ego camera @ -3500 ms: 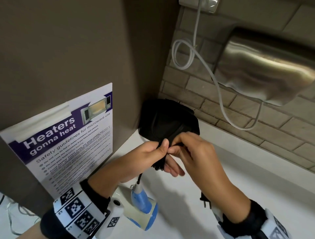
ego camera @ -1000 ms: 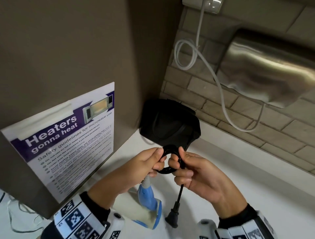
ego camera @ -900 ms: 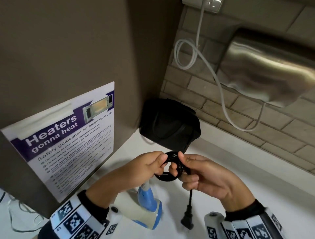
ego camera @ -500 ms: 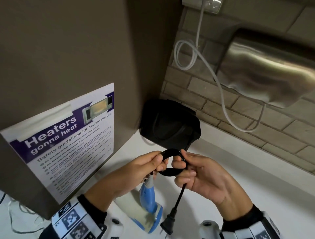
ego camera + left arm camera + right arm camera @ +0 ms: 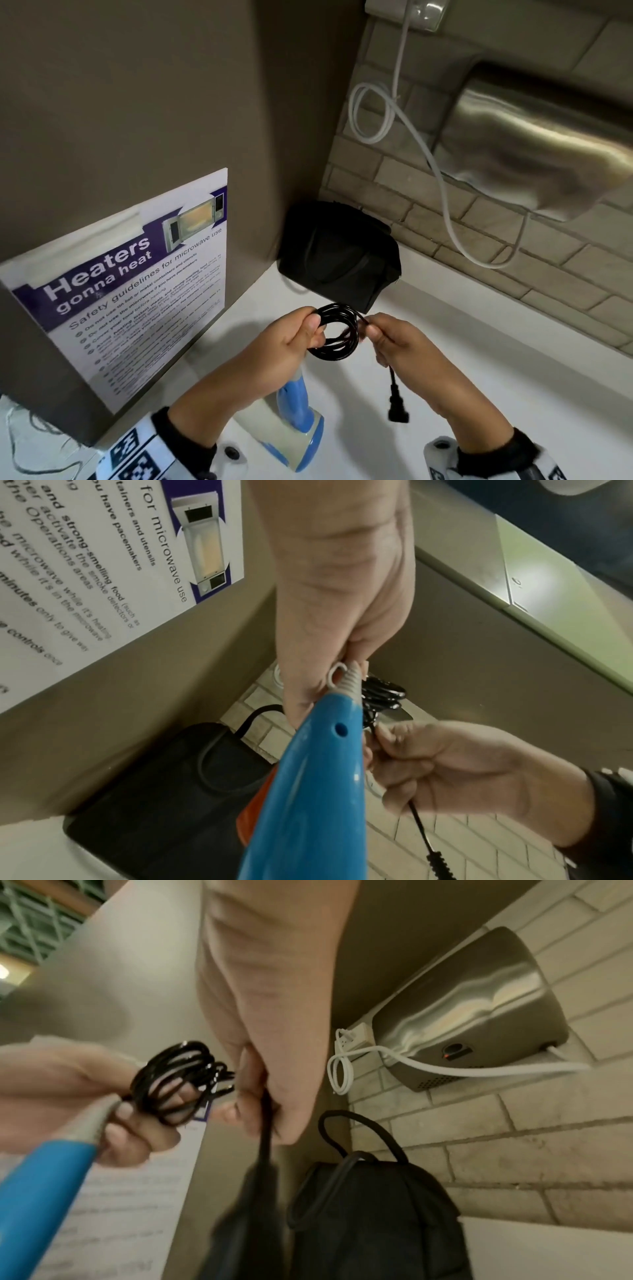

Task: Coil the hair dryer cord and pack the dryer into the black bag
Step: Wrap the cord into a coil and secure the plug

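My left hand (image 5: 298, 337) pinches a small coil of black cord (image 5: 337, 332) above the white counter (image 5: 513, 394). My right hand (image 5: 387, 337) grips the cord's free end just right of the coil, and the black plug (image 5: 397, 409) dangles below it. The blue and cream hair dryer (image 5: 294, 425) hangs under my left hand, its blue handle (image 5: 308, 791) filling the left wrist view. The coil (image 5: 178, 1080) shows between both hands in the right wrist view. The black bag (image 5: 339, 257) sits in the corner behind the hands.
A grey cabinet side with a microwave safety poster (image 5: 120, 284) stands close on the left. A steel hand dryer (image 5: 541, 150) hangs on the brick wall at right, its white cable (image 5: 445, 195) looping down from an outlet (image 5: 411, 10).
The cord went from a tight bunch held against the bag to a round coil held lower. In the last half second the coil grew and the plug end swung to the right.
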`<state>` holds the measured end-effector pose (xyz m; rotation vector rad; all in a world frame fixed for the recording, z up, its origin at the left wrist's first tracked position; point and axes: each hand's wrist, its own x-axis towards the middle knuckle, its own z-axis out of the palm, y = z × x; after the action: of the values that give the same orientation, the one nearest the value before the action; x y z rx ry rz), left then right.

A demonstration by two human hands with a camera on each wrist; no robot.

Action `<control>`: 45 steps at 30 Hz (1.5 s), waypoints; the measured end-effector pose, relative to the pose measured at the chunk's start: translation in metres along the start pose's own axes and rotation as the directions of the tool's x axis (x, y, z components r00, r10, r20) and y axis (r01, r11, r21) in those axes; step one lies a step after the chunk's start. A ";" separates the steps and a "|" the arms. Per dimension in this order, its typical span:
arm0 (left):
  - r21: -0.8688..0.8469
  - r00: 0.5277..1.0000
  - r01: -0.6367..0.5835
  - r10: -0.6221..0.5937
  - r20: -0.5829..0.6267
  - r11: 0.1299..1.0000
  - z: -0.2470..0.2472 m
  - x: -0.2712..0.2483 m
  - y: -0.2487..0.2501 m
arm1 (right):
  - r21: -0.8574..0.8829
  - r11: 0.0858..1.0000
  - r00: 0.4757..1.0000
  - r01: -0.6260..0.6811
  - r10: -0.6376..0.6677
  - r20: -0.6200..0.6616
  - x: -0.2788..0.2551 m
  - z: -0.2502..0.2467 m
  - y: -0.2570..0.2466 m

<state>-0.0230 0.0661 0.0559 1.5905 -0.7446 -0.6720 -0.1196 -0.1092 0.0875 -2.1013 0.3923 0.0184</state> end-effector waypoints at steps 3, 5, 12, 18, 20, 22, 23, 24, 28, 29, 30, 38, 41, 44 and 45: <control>-0.018 0.999 0.024 -0.025 -0.026 1.000 -0.001 -0.001 0.001 | -0.155 0.984 0.995 -0.090 0.082 -0.060 0.005 -0.001 0.023; -0.052 0.996 0.071 -0.073 -0.049 0.996 -0.002 -0.001 0.003 | -0.202 0.964 0.982 -0.172 0.153 -0.108 0.008 -0.001 0.040; 0.006 0.998 0.059 -0.059 -0.015 0.998 -0.003 -0.003 0.005 | -0.305 0.949 0.955 -0.076 -0.019 -0.297 0.025 -0.002 0.067; -0.049 0.993 0.103 -0.106 -0.059 0.993 -0.006 -0.001 0.004 | 0.028 0.999 0.899 -0.032 0.041 -0.435 0.046 0.002 0.049; -0.048 0.994 0.077 -0.080 -0.071 0.996 -0.006 -0.003 0.007 | 0.276 0.961 0.899 0.005 0.116 -0.422 0.049 0.003 0.039; -0.076 0.993 0.062 -0.069 -0.096 0.995 -0.005 -0.004 0.010 | 0.466 0.883 0.908 0.057 0.148 -0.392 0.051 0.003 0.028; -0.090 0.992 0.056 -0.065 -0.106 0.994 -0.003 -0.004 0.010 | 0.525 0.848 0.918 0.078 0.144 -0.370 0.050 0.004 0.021; -0.099 0.991 0.054 -0.065 -0.116 0.994 -0.002 -0.002 0.010 | 0.572 0.816 0.929 0.088 0.139 -0.342 0.050 0.005 0.015; -0.136 0.991 0.057 -0.072 -0.109 0.989 0.001 0.002 0.009 | 0.649 0.761 0.964 0.007 0.168 -0.207 0.044 0.014 -0.001; -0.141 0.991 0.057 -0.073 -0.109 0.988 0.001 0.004 0.009 | 0.650 0.760 0.966 -0.017 0.181 -0.186 0.042 0.017 -0.003; -0.139 0.991 0.057 -0.073 -0.111 0.989 0.002 0.005 0.008 | 0.650 0.759 0.966 -0.035 0.191 -0.171 0.040 0.020 -0.003; -0.064 0.993 0.039 -0.046 -0.105 0.997 0.008 0.009 0.009 | 0.760 0.648 0.971 -0.053 0.212 -0.114 0.026 0.026 -0.003; -0.024 0.996 0.040 -0.042 -0.082 0.999 0.008 0.009 0.008 | 0.790 0.607 0.969 -0.080 0.234 -0.082 0.025 0.027 -0.006; -0.013 0.996 0.052 -0.053 -0.073 0.999 0.008 0.009 0.009 | 0.770 0.633 0.963 -0.083 0.251 -0.103 0.026 0.031 -0.009; -0.017 0.996 0.059 -0.060 -0.071 0.998 0.008 0.009 0.009 | 0.759 0.647 0.958 -0.074 0.257 -0.126 0.027 0.033 -0.010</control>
<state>-0.0244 0.0531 0.0637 1.6200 -0.6401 -0.6589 -0.0869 -0.0842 0.0736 -1.2259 0.6101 -0.2416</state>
